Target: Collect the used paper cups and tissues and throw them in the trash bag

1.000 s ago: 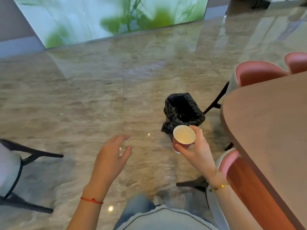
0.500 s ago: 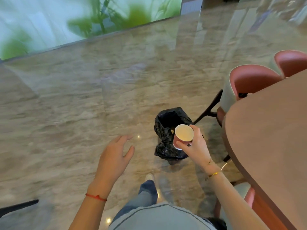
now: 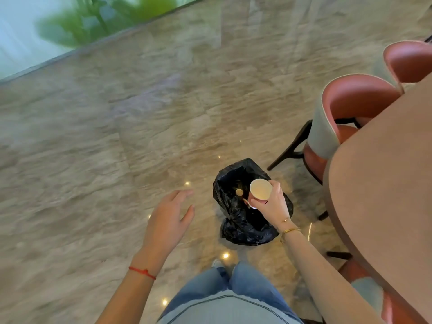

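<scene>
My right hand (image 3: 271, 202) grips the paper cup (image 3: 260, 192) over the open trash bag (image 3: 243, 220) on the floor; my left hand (image 3: 169, 220) hovers spread, empty. Chairs (image 3: 346, 118) and tabletop (image 3: 383, 183) crowd 3 o'clock.

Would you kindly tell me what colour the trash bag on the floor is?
Black, glossy plastic trash bag; seen in the head view.

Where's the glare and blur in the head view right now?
Head view: small bright ceiling-light reflections dot the glossy marble floor around the trash bag; the green wall panel at top left is smeared; the table edge bows from wide-angle distortion; the paper cup in the right hand and the empty left hand stay fairly sharp.
</scene>
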Demonstrator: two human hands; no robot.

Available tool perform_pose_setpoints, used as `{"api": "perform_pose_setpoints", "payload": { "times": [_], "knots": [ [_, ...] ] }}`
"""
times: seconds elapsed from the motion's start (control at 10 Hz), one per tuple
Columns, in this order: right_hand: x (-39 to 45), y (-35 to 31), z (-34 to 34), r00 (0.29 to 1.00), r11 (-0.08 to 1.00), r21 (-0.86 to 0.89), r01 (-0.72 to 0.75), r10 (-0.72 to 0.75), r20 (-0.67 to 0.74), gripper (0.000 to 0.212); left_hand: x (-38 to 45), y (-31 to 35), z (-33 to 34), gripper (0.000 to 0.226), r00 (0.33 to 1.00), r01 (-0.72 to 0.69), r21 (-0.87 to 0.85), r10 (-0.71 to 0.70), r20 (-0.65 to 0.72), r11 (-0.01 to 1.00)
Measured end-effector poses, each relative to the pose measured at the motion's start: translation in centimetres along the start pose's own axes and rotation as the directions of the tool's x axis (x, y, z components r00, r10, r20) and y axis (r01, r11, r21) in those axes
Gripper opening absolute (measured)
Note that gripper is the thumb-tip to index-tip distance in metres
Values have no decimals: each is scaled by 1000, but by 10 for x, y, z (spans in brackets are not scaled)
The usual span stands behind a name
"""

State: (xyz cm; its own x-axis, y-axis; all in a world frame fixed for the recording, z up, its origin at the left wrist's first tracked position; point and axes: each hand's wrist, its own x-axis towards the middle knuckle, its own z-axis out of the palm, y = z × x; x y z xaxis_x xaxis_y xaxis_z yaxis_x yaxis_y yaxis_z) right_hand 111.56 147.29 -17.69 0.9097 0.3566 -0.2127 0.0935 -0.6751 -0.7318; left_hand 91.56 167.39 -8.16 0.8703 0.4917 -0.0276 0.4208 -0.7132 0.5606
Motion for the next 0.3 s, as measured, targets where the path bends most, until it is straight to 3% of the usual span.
{"api": "perform_pose_setpoints", "payload": {
  "times": [0.2,0.3],
  "knots": [
    [47,26,7,971,979,-82,-187,197,135,94,38,3,18,35,999,-10,-2,11,52,1000],
    [49,26,-5,985,986,-98,-132,142,99,75,48,6,19,35,999,-1,-7,1,49,1000]
  ]
}}
